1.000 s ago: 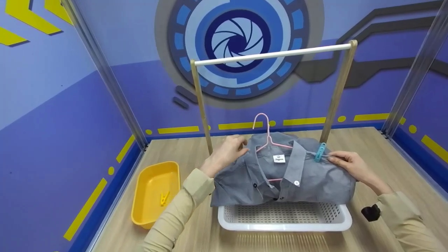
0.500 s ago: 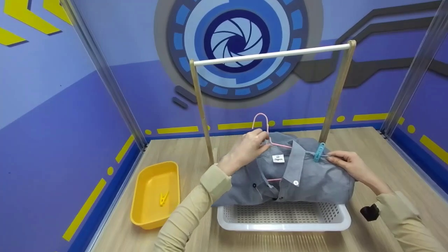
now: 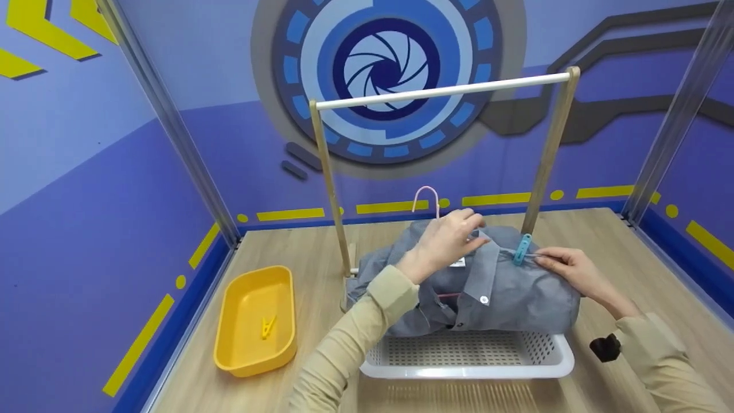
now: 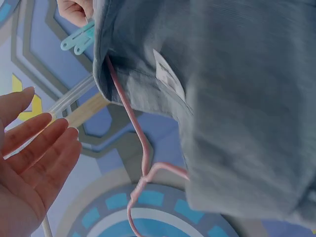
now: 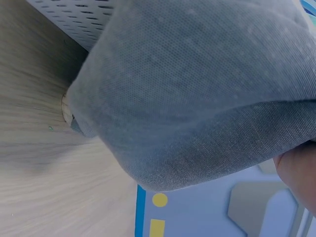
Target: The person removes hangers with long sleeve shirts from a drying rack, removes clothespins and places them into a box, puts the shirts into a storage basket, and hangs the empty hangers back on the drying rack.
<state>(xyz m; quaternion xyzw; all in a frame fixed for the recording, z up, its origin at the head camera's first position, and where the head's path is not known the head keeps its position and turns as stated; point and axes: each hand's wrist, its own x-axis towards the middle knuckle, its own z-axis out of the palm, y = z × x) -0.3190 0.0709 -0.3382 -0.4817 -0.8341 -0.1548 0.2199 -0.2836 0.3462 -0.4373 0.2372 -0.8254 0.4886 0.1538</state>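
Note:
A grey collared shirt (image 3: pixel 516 292) lies over the white basket, with a pink hanger (image 4: pixel 133 113) inside it and the hook standing up above the collar. My right hand (image 3: pixel 573 272) pinches the shirt's shoulder just beside a teal clothespin (image 3: pixel 522 250), which is clipped on the fabric there. Over the collar hovers my left hand (image 3: pixel 450 241), covering part of the hanger in the head view. In the left wrist view its fingers (image 4: pixel 49 148) are loosely extended and hold nothing. Fabric hides most of the right hand in the right wrist view.
Behind the shirt stands a clothes rack with a white bar (image 3: pixel 447 90) and wooden posts. The perforated white basket (image 3: pixel 464 373) sits under the shirt. On the left, a yellow tray (image 3: pixel 243 298) holds a yellow clothespin (image 3: pixel 268 327). Printed wall panels surround the wooden tabletop.
My left hand has moved right, from the shirt's left shoulder past the hanger's neck to above the collar. The right hand keeps its pinch in the same place.

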